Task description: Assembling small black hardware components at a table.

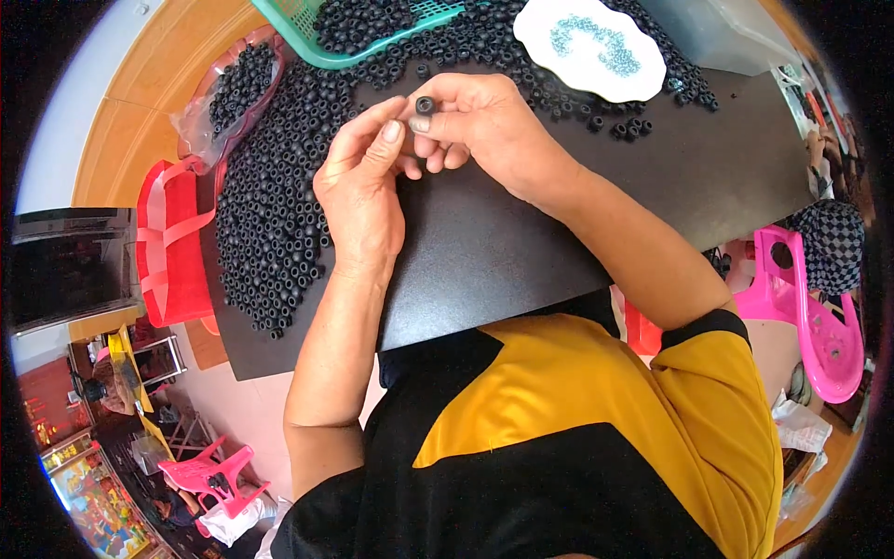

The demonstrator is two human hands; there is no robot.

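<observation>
Between the thumb and forefinger of my right hand (475, 116) is one small black ring-shaped piece (426, 105), its round hole facing up. My left hand (361, 172) is close beside it, thumb and forefinger pinched together; whatever may be between them is too small to make out. Both hands are above the dark table (503, 238). A big pile of similar black pieces (275, 205) spreads to the left of my left hand and along the far side. Beyond my right hand lies a white scalloped plate (582, 79) with tiny teal bits (610, 47) on it.
A green basket (321, 58) of black pieces stands at the far edge. Left of the pile are a plastic bag (265, 88) of more pieces and a red bag (172, 247). At the back right is a translucent bin (717, 37). Pink plastic chairs (819, 345) stand on the floor.
</observation>
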